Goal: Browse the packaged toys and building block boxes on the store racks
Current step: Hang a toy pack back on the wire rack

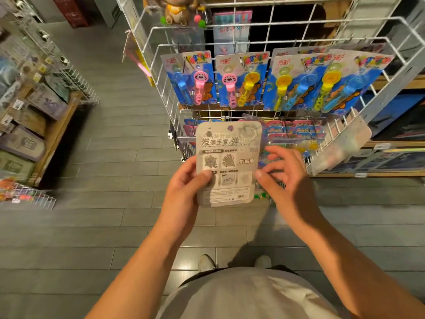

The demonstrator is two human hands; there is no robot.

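A: From the head camera, what is the person holding?

B: A flat, rounded-corner toy card, pale grey with printed panels and a barcode near its bottom edge. It is held upright in front of the white wire rack, its printed back toward the camera.

A: How do the hands sit on it?

B: The left hand grips the card's lower left edge, thumb pressed flat on the printed face, fingers curled behind. The right hand is at the right edge; its thumb tip touches the card's side, while the other fingers are loosely spread and bent, off the card. Both forearms reach forward, bare.

A: And the rack?

B: Thin white wire grid, with a basket-like rim. Glossy blue blister cards of bubble wands hang in a row from hooks, holding pink, yellow and blue plastic wands with round heads. A lower row of pink and blue packets hangs just behind the held card.

A: Anything else?

B: Grey plank floor, a wooden shelf with flat boxes at left, and a brown plush-like toy figure on top of the rack.
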